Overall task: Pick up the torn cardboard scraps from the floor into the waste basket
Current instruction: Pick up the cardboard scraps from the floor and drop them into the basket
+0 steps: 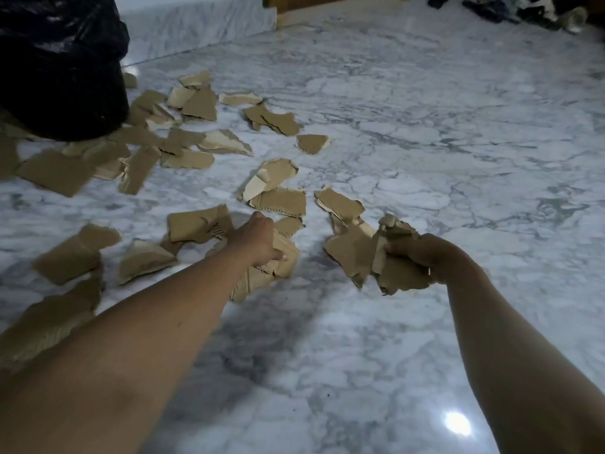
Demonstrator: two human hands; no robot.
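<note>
The left hand point(258, 239) is curled tight around a wad of torn brown corrugated cardboard scraps point(281, 263), low over the white grey-veined marble floor point(425, 142). The right hand point(422, 253) clutches a second ragged bundle point(396, 273). Many more loose scraps point(196, 103) lie strewn leftward up to the black plastic-lined waste basket point(59, 67) at upper left, some touching its base. At the far upper right sits dark clutter point(504, 8).

Torn brown cardboard scraps point(199, 104) scattered beside black-bagged waste basket point(59, 67)
</note>
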